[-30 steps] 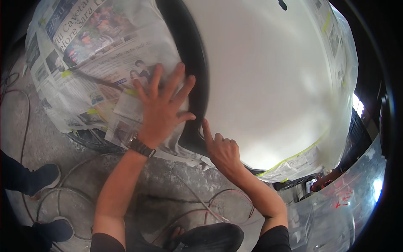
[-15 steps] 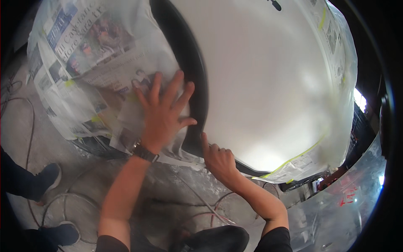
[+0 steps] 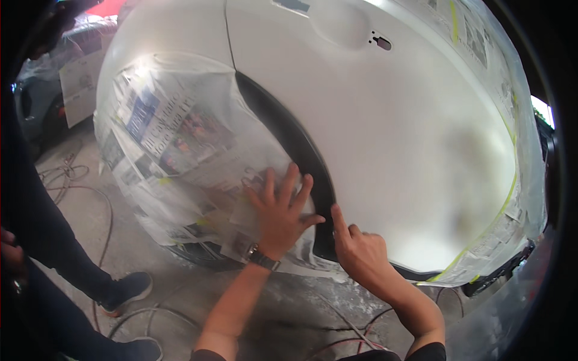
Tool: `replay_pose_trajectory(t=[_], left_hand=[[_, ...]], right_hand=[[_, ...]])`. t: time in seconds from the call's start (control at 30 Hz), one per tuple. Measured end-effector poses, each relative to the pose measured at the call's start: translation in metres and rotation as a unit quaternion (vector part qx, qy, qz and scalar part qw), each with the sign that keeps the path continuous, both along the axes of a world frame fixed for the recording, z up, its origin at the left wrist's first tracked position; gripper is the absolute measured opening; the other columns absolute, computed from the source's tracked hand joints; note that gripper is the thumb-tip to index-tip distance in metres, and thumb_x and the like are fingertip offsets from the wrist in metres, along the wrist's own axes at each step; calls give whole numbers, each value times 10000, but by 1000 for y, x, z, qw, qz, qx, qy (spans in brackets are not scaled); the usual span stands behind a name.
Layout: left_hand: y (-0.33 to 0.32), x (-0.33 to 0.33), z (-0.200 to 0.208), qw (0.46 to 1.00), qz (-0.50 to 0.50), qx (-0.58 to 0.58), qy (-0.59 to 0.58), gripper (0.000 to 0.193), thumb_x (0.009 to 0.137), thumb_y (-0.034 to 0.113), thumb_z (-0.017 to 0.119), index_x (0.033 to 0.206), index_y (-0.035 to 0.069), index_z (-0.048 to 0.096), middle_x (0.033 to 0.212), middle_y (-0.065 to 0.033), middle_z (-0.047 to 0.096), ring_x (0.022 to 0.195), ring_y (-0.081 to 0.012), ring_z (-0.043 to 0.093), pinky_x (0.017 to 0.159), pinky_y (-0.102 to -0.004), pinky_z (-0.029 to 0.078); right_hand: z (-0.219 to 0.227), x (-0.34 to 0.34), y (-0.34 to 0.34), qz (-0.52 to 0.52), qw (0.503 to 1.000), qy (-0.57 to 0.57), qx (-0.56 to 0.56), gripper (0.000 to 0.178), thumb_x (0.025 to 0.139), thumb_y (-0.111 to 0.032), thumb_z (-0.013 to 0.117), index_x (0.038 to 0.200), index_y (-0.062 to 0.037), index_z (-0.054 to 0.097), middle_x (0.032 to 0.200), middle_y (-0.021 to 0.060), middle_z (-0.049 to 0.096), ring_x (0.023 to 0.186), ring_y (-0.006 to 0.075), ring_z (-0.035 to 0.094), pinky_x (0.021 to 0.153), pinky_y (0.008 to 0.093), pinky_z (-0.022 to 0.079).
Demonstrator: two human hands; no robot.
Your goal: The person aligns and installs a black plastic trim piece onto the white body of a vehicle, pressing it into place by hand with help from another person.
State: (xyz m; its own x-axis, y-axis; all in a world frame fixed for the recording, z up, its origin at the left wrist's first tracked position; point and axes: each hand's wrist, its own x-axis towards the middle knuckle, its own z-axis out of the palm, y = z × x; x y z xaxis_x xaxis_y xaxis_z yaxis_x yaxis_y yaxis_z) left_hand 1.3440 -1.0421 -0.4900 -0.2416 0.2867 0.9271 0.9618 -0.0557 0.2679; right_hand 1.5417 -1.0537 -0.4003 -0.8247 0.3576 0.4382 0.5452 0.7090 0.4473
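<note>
My left hand [image 3: 280, 225] lies spread on the newspaper and clear film masking [image 3: 198, 135] over the wheel area. Its thumb reaches onto the black wheel-arch trim [image 3: 295, 129], and a dark-strapped watch [image 3: 262, 257] circles that wrist. With the index finger stretched upward, my right hand [image 3: 361, 249] touches the edge where the trim meets the pale car body panel [image 3: 409, 156]. Its other fingers curl loosely inward and the thumb is hidden. No tool shows in either hand. Near the panel's top is a small handle opening [image 3: 381, 42].
Another person's dark-trousered leg [image 3: 72, 240] and shoe [image 3: 129, 289] stand at the left. Hoses [image 3: 108, 222] snake over the concrete floor [image 3: 241, 313]. Yellow tape [image 3: 509, 201] and more masking paper border the panel's right side. A second car [image 3: 51, 99] stands at the far left.
My view has shifted, bringing more of the car's upper side and the other person's legs into sight. My right fingertip sits slightly higher along the trim edge; my left hand stays on the masking.
</note>
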Motion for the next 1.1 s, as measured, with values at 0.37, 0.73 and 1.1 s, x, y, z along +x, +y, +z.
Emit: replay_pose_trajectory(t=[0.37, 0.73, 1.1], left_hand=[[0, 6, 1, 1000, -14, -5, -3, 1034, 667, 683, 748, 1554, 265, 417, 1664, -66, 276, 1518, -452, 129, 1068, -816, -23], [0, 2, -3, 995, 65, -46, 52, 1202, 669, 811, 694, 1616, 201, 275, 1674, -162, 204, 1517, -505, 51, 1084, -781, -72], [-3, 3, 0, 998, 47, -10, 50, 1137, 642, 765, 746, 1575, 229, 378, 1659, -134, 258, 1509, -495, 91, 1081, -794, -13]], right_hand=[[-100, 114, -38, 59, 896, -123, -422, 547, 927, -237, 670, 1411, -62, 483, 778, 171, 689, 612, 366, 668, 510, 449, 523], [-98, 136, -35, 116, 855, -34, -505, 530, 972, -386, 622, 1400, -83, 546, 905, 193, 708, 769, 419, 685, 666, 489, 554], [39, 202, -71, 536, 631, 112, -550, 388, 982, -235, 610, 1250, 26, 509, 890, 211, 646, 723, 326, 676, 680, 479, 569]])
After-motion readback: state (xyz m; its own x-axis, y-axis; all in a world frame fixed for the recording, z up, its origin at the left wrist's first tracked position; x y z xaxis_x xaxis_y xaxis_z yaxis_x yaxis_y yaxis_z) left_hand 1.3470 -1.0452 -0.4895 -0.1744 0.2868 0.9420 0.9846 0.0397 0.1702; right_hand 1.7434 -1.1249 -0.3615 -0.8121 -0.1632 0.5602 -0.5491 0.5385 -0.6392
